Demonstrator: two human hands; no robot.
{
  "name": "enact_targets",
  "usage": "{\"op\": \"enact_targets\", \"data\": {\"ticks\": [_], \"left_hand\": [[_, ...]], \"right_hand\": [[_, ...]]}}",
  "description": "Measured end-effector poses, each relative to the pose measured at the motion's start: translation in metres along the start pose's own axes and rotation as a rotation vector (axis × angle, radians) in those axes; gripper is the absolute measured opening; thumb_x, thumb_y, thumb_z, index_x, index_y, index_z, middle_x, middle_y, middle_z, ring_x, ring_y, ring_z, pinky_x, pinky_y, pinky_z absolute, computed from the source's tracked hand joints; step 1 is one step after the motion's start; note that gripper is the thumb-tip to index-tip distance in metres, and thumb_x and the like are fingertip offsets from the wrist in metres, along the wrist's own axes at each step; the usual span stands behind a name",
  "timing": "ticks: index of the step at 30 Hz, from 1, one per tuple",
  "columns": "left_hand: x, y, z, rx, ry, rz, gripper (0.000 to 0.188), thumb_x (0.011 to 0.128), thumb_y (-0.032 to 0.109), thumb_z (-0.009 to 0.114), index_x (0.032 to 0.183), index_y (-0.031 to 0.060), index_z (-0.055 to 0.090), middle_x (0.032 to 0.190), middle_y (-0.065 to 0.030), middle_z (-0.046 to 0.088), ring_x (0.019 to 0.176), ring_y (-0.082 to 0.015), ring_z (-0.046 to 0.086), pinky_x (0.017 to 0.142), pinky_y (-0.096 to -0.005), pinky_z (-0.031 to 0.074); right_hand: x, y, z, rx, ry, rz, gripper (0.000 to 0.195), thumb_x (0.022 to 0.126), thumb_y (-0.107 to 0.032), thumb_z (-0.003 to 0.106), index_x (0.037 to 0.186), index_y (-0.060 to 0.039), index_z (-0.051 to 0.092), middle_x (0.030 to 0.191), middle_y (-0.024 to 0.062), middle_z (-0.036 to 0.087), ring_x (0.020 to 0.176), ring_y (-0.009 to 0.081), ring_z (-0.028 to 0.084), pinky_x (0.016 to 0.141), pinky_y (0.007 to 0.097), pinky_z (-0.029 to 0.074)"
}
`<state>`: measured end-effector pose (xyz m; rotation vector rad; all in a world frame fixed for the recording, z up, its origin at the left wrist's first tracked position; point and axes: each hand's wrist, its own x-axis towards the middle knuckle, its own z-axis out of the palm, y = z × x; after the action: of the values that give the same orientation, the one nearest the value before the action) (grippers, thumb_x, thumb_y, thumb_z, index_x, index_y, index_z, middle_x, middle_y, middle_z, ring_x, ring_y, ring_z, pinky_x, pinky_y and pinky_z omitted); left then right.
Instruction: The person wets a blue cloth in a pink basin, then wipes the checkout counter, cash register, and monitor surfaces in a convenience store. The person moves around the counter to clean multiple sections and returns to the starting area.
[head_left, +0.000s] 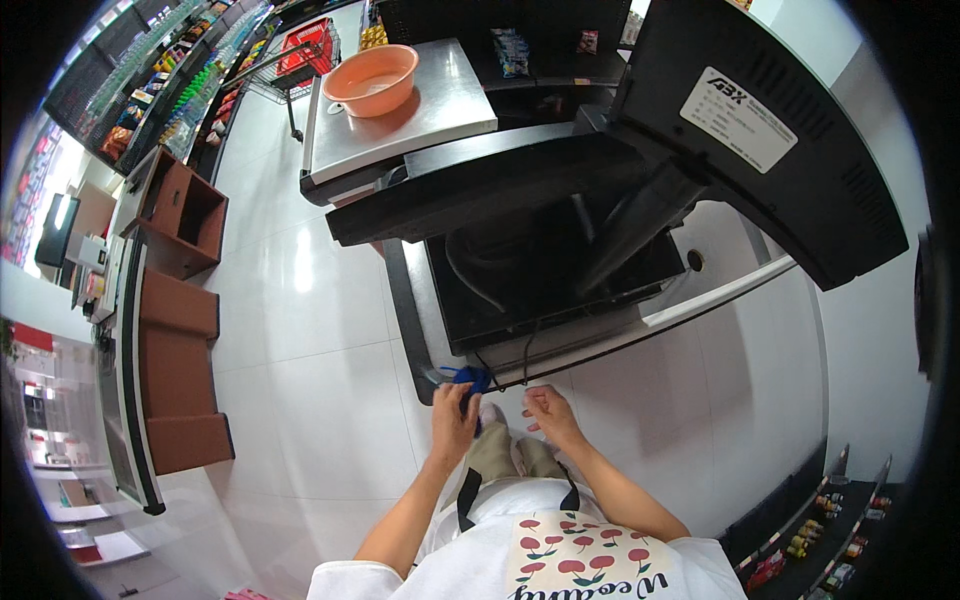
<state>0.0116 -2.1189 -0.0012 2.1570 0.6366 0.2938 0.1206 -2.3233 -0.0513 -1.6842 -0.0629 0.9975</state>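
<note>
My left hand (454, 421) grips a blue cloth (472, 377) at the near left corner of a checkout counter (415, 330). Part of the cloth lies over the counter's edge, and some hangs below my fingers. My right hand (553, 415) is just off the counter's near edge, fingers curled loosely, with nothing visible in it. Between the hands a thin black cable (528, 351) drops over the edge. A black point-of-sale terminal base (555, 285) rests on the counter, and its display (757, 127) rises on a stand at the right.
An orange plastic basin (373, 80) stands on the metal counter top (442, 82) beyond the terminal. A shopping cart (300, 64) with a red basket is behind it. Another brown checkout counter (180, 360) stands left across the tiled floor. Stocked shelves (817, 540) are at lower right.
</note>
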Motion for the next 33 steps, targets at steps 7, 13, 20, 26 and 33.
{"op": "enact_targets", "data": {"ticks": [7, 13, 20, 26, 33], "left_hand": [[-0.029, 0.092, 0.012, -0.015, -0.168, 0.201, 0.037, 0.094, 0.012, 0.078, 0.131, 0.0096, 0.073, 0.139, -0.0165, 0.065, 0.12, -0.0369, 0.064, 0.101, -0.0449, 0.055], [-0.028, 0.063, 0.019, -0.393, -0.112, -0.227, 0.02, 0.103, 0.02, 0.074, 0.115, 0.0038, 0.076, 0.126, -0.0097, 0.074, 0.109, -0.0219, 0.071, 0.088, -0.0352, 0.058], [-0.019, -0.031, 0.082, -0.76, -0.282, -0.743, 0.063, 0.101, 0.034, 0.078, 0.154, 0.0064, 0.055, 0.121, -0.0077, 0.073, 0.106, -0.0169, 0.07, 0.083, -0.031, 0.056], [-0.018, -0.022, 0.11, -0.777, -0.25, -0.737, 0.056, 0.098, 0.037, 0.082, 0.141, 0.0052, 0.065, 0.11, -0.005, 0.074, 0.098, -0.0152, 0.071, 0.079, -0.03, 0.056], [-0.023, -0.026, 0.106, -0.77, -0.13, -0.549, 0.037, 0.104, 0.022, 0.073, 0.136, 0.0046, 0.067, 0.1, -0.0032, 0.073, 0.089, -0.0125, 0.071, 0.07, -0.0262, 0.053]], "right_hand": [[-0.057, -0.053, -0.004, 0.265, -0.013, 0.034, 0.032, 0.106, -0.02, 0.066, 0.136, -0.0096, 0.061, 0.118, 0.0092, 0.068, 0.11, 0.0231, 0.068, 0.091, 0.037, 0.061], [-0.065, -0.049, -0.069, 0.659, 0.387, -0.144, 0.031, 0.106, -0.02, 0.066, 0.131, -0.0021, 0.065, 0.114, 0.0053, 0.074, 0.1, 0.0168, 0.069, 0.088, 0.0329, 0.058], [0.013, -0.029, -0.135, -0.702, 0.816, -0.454, 0.035, 0.1, -0.011, 0.063, 0.133, -0.0009, 0.068, 0.137, 0.0222, 0.064, 0.125, 0.042, 0.058, 0.11, 0.0487, 0.047], [0.032, -0.034, -0.07, -1.201, 0.563, -0.682, 0.047, 0.088, -0.011, 0.07, 0.135, -0.0077, 0.07, 0.139, 0.0154, 0.062, 0.132, 0.04, 0.053, 0.114, 0.0535, 0.042], [0.032, -0.053, 0.003, -1.165, 0.166, -0.732, 0.044, 0.083, -0.015, 0.074, 0.127, -0.0153, 0.077, 0.132, 0.0076, 0.063, 0.13, 0.0353, 0.054, 0.111, 0.0517, 0.043]]}}
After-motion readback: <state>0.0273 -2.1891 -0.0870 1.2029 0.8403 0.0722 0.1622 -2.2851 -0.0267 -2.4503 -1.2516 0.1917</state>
